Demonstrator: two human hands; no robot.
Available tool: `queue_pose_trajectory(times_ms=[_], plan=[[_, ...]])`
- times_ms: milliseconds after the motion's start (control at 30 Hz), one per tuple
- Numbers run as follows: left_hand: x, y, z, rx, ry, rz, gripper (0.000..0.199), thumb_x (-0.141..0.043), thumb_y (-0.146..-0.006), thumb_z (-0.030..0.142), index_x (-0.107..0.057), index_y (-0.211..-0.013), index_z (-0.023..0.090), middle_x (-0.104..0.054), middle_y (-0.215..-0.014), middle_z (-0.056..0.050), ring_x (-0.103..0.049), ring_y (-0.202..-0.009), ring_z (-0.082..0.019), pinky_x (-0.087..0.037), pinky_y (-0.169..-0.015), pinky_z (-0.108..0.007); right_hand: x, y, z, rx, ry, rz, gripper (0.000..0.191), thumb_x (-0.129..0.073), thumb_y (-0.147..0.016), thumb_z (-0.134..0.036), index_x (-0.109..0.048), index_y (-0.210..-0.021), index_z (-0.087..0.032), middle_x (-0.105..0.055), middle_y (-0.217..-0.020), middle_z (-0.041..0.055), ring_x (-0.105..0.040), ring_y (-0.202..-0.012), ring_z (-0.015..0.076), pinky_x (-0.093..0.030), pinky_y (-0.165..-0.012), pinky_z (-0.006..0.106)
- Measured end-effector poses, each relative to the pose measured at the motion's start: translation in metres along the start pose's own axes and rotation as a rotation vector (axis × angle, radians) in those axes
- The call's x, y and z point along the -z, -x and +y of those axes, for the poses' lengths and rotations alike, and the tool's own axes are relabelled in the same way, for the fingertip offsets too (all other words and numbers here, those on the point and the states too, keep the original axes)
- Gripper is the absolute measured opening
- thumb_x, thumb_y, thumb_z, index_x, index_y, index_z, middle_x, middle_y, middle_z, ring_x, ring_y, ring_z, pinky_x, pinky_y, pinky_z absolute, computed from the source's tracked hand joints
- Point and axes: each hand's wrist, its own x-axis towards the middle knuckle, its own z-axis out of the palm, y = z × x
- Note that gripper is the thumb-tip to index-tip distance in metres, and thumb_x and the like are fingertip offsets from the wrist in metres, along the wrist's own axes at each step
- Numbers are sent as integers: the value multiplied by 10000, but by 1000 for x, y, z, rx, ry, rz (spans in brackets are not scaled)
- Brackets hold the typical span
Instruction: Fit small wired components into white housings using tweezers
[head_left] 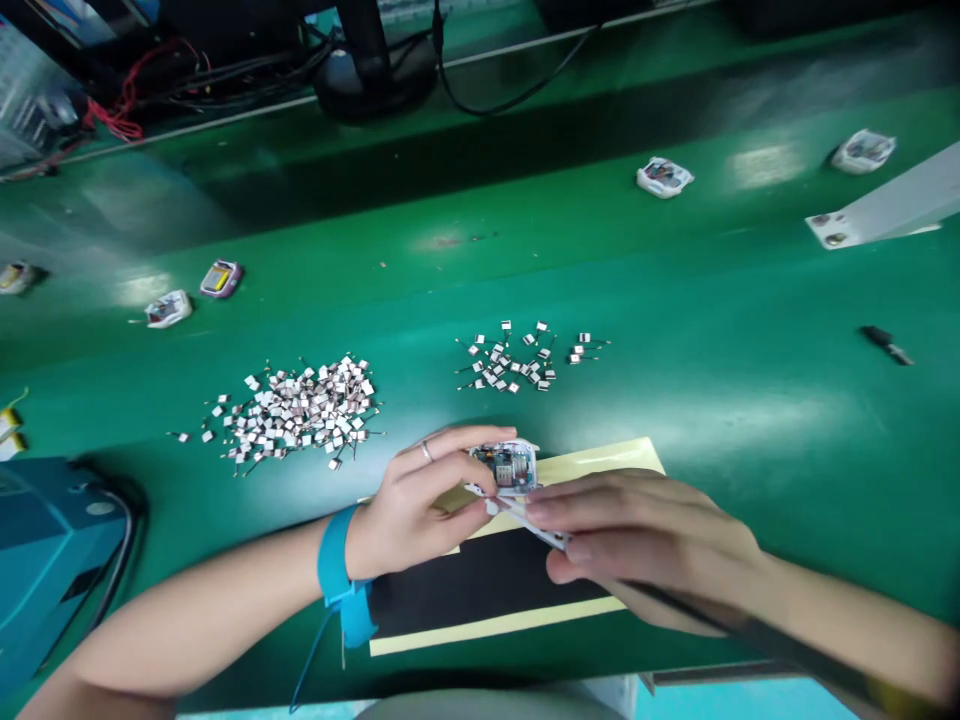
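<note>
My left hand [420, 495], with a ring and a blue wrist strap [343, 560], is closed around a small white device casing [531, 462]. Inside it a green circuit board [506, 468] with a metal component faces up. My right hand [645, 525] pinches a slim white plastic piece [551, 536] that slants up to the casing's lower edge; I cannot tell if the two are joined. A long dark shape [705, 605] runs blurred along the right wrist. Beneath both hands lies a black sheet [472, 590] with pale yellow borders.
A large pile of small square parts with short leads [307, 405] lies left, a smaller group [517, 360] ahead. White open casings [665, 177] stand toward the back. A metal bracket [840, 228] juts in at right, near a small black object [886, 344]. A blue box [52, 570] stands left.
</note>
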Motion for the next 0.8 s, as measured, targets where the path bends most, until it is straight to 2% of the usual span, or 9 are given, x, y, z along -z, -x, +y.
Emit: queue_pose_trajectory(times_ms=[100,233,333,533,700,800], plan=[[1,0,0,-55,25,34,123,-637,-706,63,-521,-694,103,-575,-1091,-176,-596,-961,-181,-498,-819,-247,0,-4,-2,-68,-148,60,249,-629,-732,31,-535,-929,-89,-616,-964,121,-604,-907,160,-543,-796,240],[1,-2,1,-89,42,40,173,-679,-671,64,-508,-678,92,-597,-1042,-199,-597,-968,-193,-511,-804,-244,-1,-6,-5,-193,-180,158,184,-614,-765,-12,-531,-888,-122,-626,-921,99,-613,-886,166,-544,-774,245],[0,-3,3,-91,46,55,195,-697,-662,95,-503,-674,95,-618,-1005,-195,-609,-944,-182,-520,-772,-219,-2,-6,-8,-241,-142,163,175,-620,-762,-17,-534,-867,-128,-628,-920,90,-613,-884,163,-539,-768,236],[-2,-2,3,-93,35,79,200,-696,-673,145,-498,-682,116,-642,-974,-171,-627,-904,-165,-528,-743,-207,-1,-3,-6,-223,-121,100,211,-633,-742,8,-555,-888,-123,-622,-956,77,-606,-900,155,-536,-787,232],[-5,-2,2,-36,92,94,206,-696,-669,121,-493,-705,119,-626,-1014,-188,-624,-915,-180,-533,-743,-232,2,0,-7,-149,-85,46,363,-631,-682,98,-574,-974,-110,-591,-1051,75,-586,-941,163,-530,-820,235],[-5,-2,3,-55,109,85,218,-704,-661,121,-488,-690,120,-631,-999,-181,-620,-919,-178,-528,-755,-232,1,2,-8,-178,-65,89,362,-603,-705,91,-587,-985,-137,-599,-1047,63,-590,-936,173,-542,-788,258]])
